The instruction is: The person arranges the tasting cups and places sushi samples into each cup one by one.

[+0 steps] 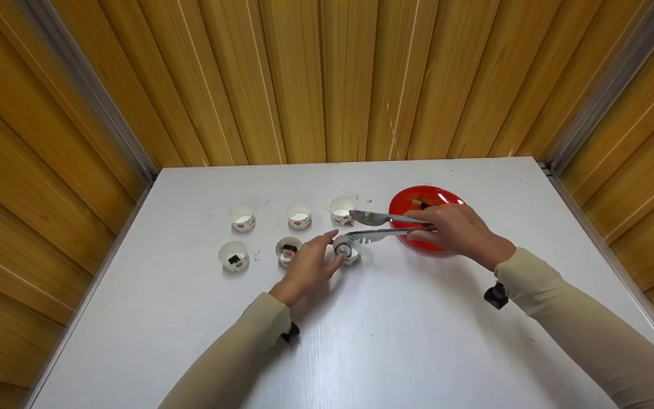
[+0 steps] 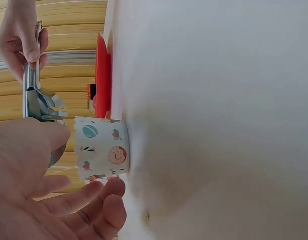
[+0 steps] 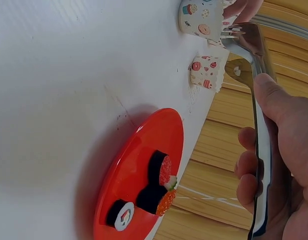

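Observation:
My right hand grips metal serving tongs, one tip slotted like a fork and the other spoon-shaped. The tips are spread, with nothing visible between them; the slotted one is over a printed paper cup. My left hand holds this cup loosely at its left side, thumb near the rim and fingers on the far side. Inside the cup lies a round sushi piece. A red plate under the right hand carries several sushi pieces, including a dark roll with orange roe and a white-centred roll.
Paper cups stand in two rows. The front-left cup and front-middle cup contain dark sushi pieces. Behind stand the back-left cup, back-middle cup and back-right cup. A wood-patterned wall borders the white table.

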Motion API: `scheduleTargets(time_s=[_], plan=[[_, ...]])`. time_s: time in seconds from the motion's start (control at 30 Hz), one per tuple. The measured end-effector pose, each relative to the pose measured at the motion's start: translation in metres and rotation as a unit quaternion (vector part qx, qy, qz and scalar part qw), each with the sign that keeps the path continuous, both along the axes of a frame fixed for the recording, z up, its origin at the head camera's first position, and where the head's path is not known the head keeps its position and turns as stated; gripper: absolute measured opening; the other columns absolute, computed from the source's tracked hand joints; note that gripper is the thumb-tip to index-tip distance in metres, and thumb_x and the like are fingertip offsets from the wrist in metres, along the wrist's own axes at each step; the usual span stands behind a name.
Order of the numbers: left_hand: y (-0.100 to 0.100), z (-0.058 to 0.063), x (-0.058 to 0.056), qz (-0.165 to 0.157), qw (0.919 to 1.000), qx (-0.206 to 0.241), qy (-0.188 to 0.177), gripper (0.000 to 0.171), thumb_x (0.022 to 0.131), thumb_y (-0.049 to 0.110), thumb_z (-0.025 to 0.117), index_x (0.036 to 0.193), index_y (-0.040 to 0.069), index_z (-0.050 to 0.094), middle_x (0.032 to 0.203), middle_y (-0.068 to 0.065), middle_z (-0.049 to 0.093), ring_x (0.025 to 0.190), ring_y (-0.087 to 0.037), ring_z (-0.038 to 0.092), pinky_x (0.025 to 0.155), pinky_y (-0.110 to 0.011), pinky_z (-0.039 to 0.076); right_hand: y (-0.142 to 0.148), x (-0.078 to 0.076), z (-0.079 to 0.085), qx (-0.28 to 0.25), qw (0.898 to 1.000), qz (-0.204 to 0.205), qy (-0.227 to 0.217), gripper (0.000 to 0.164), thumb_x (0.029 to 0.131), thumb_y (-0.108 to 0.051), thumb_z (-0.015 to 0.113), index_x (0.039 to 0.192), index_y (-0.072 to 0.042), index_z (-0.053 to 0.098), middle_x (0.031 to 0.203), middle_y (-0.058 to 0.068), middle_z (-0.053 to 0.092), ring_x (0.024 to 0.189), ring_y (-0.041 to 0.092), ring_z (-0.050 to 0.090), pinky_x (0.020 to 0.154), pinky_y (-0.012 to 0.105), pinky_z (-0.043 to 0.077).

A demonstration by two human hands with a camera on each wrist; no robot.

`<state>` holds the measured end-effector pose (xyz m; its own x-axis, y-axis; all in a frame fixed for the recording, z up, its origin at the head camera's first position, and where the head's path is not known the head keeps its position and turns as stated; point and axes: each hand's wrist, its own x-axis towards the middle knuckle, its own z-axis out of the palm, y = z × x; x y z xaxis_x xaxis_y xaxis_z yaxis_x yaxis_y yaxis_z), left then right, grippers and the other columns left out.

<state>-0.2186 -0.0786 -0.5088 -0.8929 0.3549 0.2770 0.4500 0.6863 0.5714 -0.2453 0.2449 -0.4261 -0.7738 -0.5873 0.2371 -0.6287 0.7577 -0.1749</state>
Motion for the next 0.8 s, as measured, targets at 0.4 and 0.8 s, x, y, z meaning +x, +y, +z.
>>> scheduleTargets(time_s=[0.4,0.8], plan=[[-0.022,0.023,-0.001,0.014,0.9984,0.012,0.054,0.045,0.100,0.025,0.069,0.138,0.004,0.060,0.121,-0.014,0.072,0.081,-0.024,0.068,0.075,-0.042,0.055,0.026,-0.003,0.003,0.006,0.998,-0.044,-0.045,0.053,0.086,-0.029,0.086,0.135,-0.018,0.070,0.102,0.001,0.077,0.075,0.019,0.062,0.062,0.032,0.050],[-0.053,0.040,-0.009,0.020,0.9978,0.021,0.060,0.040,0.100,0.020,0.069,0.137,0.006,0.063,0.119,-0.013,0.073,0.059,-0.008,0.054,0.055,-0.026,0.046,0.053,-0.003,0.002,0.013,0.993,-0.088,-0.072,0.055,0.090,-0.031,0.081,0.140,-0.015,0.065,0.108,0.007,0.076,0.081,0.024,0.061,0.063,0.033,0.050]])
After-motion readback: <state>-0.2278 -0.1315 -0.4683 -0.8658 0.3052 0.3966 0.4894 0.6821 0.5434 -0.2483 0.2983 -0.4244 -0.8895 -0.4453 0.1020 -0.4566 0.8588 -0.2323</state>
